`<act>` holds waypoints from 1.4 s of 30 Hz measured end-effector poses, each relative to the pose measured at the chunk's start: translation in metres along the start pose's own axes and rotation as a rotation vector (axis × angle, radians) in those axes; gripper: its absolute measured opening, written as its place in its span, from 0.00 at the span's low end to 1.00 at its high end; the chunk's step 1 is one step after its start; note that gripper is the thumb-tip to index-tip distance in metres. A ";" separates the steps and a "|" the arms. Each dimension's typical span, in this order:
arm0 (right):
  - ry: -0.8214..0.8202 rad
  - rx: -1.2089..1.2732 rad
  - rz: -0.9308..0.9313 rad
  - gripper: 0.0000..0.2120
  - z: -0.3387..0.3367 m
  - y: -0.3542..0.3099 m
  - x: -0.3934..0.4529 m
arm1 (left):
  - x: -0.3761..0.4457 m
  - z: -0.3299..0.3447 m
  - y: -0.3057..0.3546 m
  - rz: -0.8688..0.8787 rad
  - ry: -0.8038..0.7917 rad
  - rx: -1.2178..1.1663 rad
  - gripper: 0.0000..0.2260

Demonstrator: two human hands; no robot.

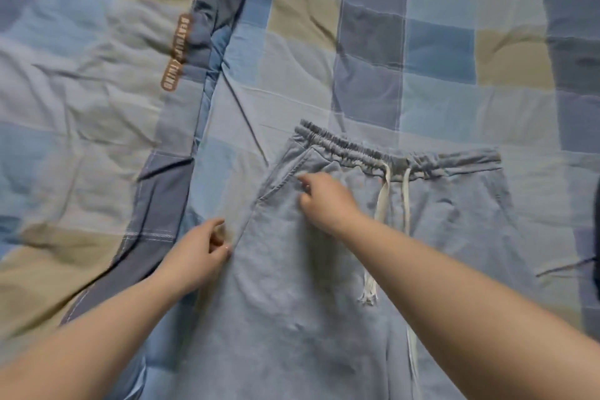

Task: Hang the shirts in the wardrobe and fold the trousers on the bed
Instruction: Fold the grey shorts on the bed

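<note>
Two bare forearms enter from the near edge and reach over a pair of light blue trousers (292,286), which lie flat on the bed with the legs running off the near edge. Their gathered elastic waistband (373,153) is at the far end, and a white drawstring (383,201) trails from it down the front. A slanted side pocket (282,178) opens on the left; whether anything is in it cannot be told.

The trousers rest on a checked bedsheet (438,42) of blue, grey and tan squares. To the left lies a rumpled quilt (81,107) in the same check, bearing a brown lettered label (177,52).

The left hand (198,253) pinches the trousers' left side seam between thumb and fingers. The right hand (321,198), fingers curled, grips the cloth just beside the pocket.
</note>
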State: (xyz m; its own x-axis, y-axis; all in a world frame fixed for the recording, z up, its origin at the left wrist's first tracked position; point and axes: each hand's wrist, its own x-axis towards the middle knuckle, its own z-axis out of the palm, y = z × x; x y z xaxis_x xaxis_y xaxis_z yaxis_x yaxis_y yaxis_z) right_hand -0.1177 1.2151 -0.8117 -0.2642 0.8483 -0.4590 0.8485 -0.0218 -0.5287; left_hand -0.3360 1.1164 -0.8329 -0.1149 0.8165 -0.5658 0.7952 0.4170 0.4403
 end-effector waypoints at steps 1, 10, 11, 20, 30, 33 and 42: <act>-0.036 -0.009 -0.023 0.21 0.013 -0.018 0.006 | -0.010 0.004 -0.007 0.036 -0.014 0.025 0.24; -0.160 -0.233 0.218 0.39 0.063 -0.073 0.034 | -0.077 0.033 -0.040 0.381 -0.328 0.349 0.32; -0.140 -0.222 0.234 0.40 0.063 -0.073 0.034 | -0.084 0.035 -0.044 0.394 -0.338 0.347 0.30; 0.151 0.000 0.144 0.32 0.028 -0.051 -0.012 | -0.163 0.049 0.001 0.580 -0.320 0.077 0.29; 0.180 -0.081 0.124 0.33 -0.069 0.055 -0.082 | -0.203 0.150 0.138 0.509 -0.423 -0.069 0.35; 0.207 -0.067 0.149 0.33 -0.099 0.107 -0.104 | -0.216 0.186 0.186 0.509 -0.404 -0.062 0.33; 0.163 -0.031 0.294 0.35 -0.138 0.255 -0.149 | -0.240 0.289 0.290 0.483 -0.452 -0.104 0.30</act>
State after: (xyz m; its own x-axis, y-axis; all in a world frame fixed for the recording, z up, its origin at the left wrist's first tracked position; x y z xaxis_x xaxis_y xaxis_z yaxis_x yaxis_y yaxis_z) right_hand 0.2015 1.1557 -0.7796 0.0688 0.8813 -0.4675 0.8916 -0.2645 -0.3674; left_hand 0.0944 0.9262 -0.7703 0.5184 0.6830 -0.5146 0.6304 0.1014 0.7696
